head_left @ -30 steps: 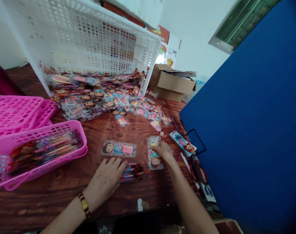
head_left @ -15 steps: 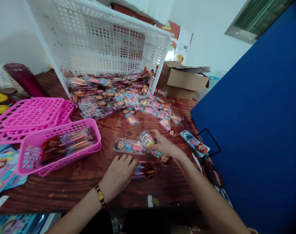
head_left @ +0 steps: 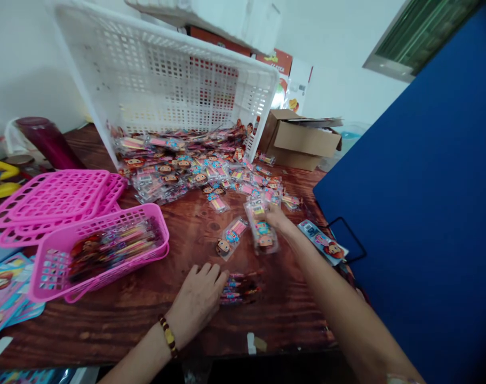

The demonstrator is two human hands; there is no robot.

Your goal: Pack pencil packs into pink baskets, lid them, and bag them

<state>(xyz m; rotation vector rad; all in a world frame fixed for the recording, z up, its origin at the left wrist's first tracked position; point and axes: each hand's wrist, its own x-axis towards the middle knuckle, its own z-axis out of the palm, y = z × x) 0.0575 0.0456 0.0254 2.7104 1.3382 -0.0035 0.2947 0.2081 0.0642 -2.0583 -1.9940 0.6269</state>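
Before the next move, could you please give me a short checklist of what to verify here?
1. Right hand grips a packet at its upper end: ok.
2. Left hand rests flat on the small stack: ok.
3. Loose packet lies flat, apart from both hands: ok.
4. Pink basket has room above the packets in it: ok.
5. White crate is steady in its tilt: cannot tell.

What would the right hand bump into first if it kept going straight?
Probably the pile of packets just beyond the right hand, which holds a packet; then the white crate. Depth is unclear.
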